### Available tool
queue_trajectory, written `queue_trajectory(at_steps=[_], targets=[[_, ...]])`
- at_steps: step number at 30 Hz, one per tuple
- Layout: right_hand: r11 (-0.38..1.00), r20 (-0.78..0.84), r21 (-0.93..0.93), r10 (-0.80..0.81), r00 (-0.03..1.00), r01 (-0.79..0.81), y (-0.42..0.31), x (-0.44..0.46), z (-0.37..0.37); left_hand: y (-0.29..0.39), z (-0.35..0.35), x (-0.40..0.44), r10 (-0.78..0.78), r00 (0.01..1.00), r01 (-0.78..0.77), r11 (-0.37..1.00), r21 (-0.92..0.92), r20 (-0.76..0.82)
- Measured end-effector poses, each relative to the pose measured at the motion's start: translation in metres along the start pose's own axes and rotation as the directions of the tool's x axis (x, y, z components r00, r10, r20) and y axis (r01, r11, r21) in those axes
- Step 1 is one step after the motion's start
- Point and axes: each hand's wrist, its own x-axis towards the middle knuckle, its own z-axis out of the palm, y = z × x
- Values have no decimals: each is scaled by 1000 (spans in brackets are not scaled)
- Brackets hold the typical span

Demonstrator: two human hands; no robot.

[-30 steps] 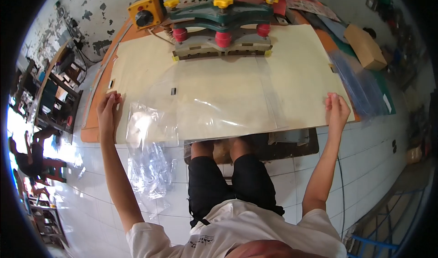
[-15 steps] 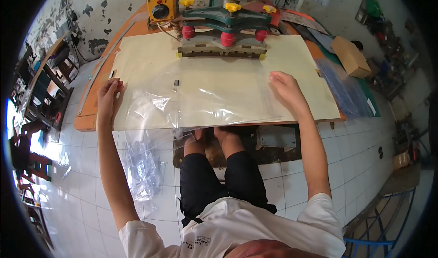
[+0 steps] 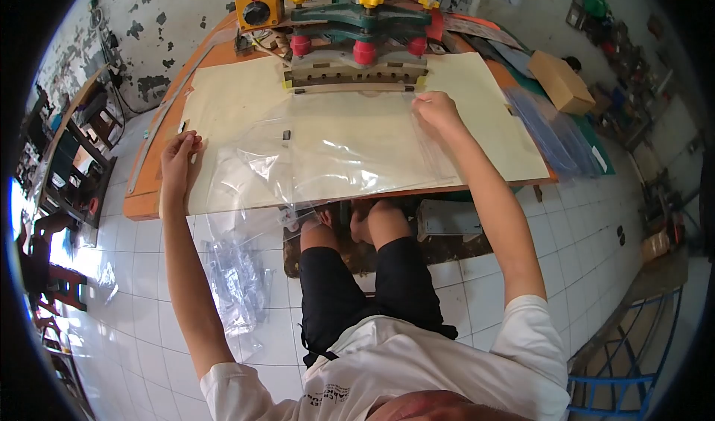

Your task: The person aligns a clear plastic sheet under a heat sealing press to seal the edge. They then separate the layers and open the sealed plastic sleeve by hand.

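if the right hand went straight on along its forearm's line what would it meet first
Probably the grey bar of the press, near its right end, just beyond the right hand; this one view leaves their height difference unclear.

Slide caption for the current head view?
Right hand at a clear plastic sheet, near a green metal press; left hand at the left edge of a flat cream board.
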Motion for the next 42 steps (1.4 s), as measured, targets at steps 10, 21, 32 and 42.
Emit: queue_trajectory(at_steps=[10, 21, 32, 42], targets=[[843, 360, 406, 208, 909, -353, 0, 28, -4, 10, 7, -5, 13, 999, -14, 1000, -18, -33], [931, 134, 364, -33, 990, -18, -36, -12, -6, 10, 6, -2, 14, 1000, -14, 999, -32, -1], [864, 30, 481, -187, 982, 150, -69, -96, -29, -3, -2, 1, 32, 999, -32, 999, -24, 9], [772, -129, 430, -461, 878, 468, -64, -168, -98, 29, 16, -21, 133, 983, -133, 991, 15, -126]])
